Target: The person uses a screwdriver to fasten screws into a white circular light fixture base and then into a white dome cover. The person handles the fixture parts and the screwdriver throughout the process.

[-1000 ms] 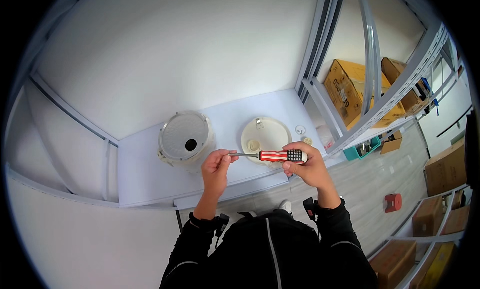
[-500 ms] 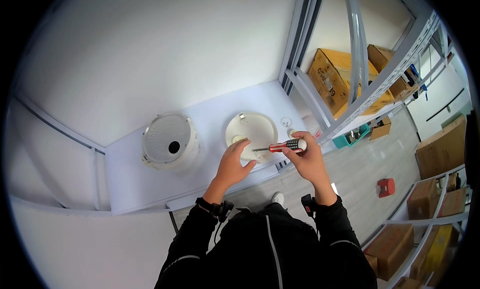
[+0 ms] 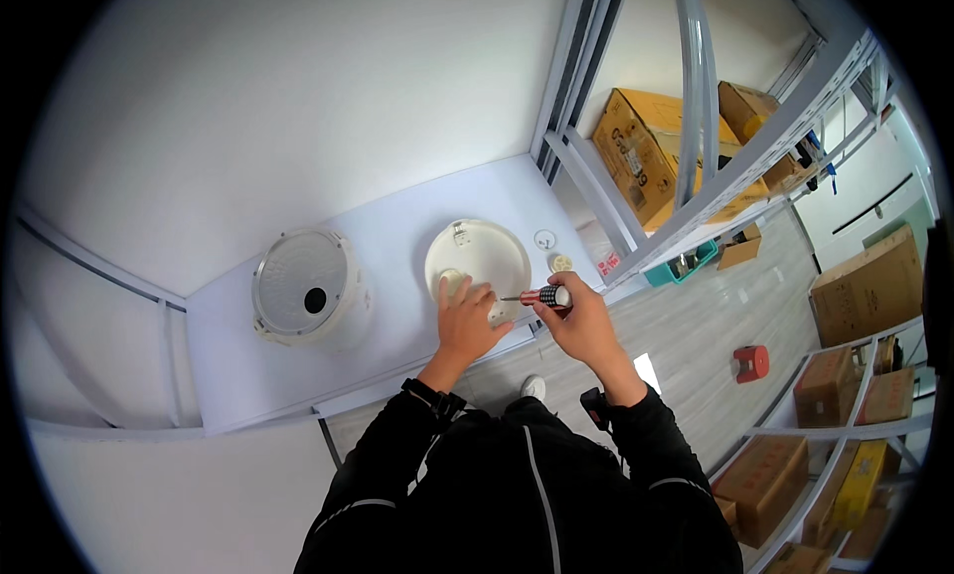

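A shallow round white cover point(image 3: 505, 251) lies on the bench, with a small metal clip near its far edge. My left hand point(image 3: 467, 326) rests over its near left part, fingers spread, beside a small round cream piece point(image 3: 452, 276) in the cover. In my right hand point(image 3: 586, 328) is a screwdriver point(image 3: 541, 297) with a red, black and white handle. Its shaft points left at the near right part of the cover, close to my left fingertips. Whether the tip touches a screw is too small to tell.
A white drum-shaped housing point(image 3: 360, 301) with a grey top and dark hole stands at the left. Beside the cover lie a thin ring point(image 3: 545, 239) and a cream disc point(image 3: 561, 263). A metal rack upright point(image 3: 701, 216) and yellow carton point(image 3: 646, 162) stand right; a red stool point(image 3: 751, 363) is on the floor.
My left hand has moved further onto the cover. The screwdriver, in my right hand, has its tip nearer my left fingers. The whole view has shifted slightly.
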Motion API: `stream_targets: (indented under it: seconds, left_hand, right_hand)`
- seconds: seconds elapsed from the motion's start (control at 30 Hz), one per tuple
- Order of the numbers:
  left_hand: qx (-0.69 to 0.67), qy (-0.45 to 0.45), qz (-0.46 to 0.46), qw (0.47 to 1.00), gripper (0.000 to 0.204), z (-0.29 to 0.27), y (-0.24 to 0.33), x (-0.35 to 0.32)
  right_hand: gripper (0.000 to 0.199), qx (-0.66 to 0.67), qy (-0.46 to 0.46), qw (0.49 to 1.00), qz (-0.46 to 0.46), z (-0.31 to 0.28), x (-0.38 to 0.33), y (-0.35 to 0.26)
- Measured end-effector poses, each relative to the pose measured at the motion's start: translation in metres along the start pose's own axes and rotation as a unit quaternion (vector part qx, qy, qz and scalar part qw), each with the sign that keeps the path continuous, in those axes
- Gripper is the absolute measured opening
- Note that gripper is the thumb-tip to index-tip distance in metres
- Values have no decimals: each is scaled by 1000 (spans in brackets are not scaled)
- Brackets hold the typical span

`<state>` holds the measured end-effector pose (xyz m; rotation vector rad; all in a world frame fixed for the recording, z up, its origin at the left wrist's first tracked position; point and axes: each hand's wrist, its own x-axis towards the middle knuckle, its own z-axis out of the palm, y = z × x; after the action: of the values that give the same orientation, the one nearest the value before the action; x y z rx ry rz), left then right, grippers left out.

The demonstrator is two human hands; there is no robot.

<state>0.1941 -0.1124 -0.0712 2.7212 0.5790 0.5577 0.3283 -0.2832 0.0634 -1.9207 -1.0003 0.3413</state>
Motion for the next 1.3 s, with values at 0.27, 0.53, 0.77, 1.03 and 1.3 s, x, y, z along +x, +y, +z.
stream_targets:
  seconds: [0.27, 0.53, 0.77, 1.03, 1.3]
  left_hand:
    - [-8, 34, 11, 999, 58, 1, -2, 4]
    - [-8, 18, 4, 1000, 58, 4, -6, 5]
    - [-14, -9, -12, 1000, 60, 7, -7, 5]
    - [-25, -14, -12, 1000, 65, 2, -6, 6]
    - [-47, 19, 10, 999, 76, 1, -10, 3]
  right_hand:
    - [40, -14, -18, 1000, -10, 5, 10, 6]
    - [40, -1, -28, 1000, 1, 9, 16, 8]
    - [47, -70, -40, 996, -43, 8, 20, 4]
    - [62, -99, -38, 989, -101, 16, 23, 2]
    - [68, -336, -37, 939, -58, 18, 32, -11]
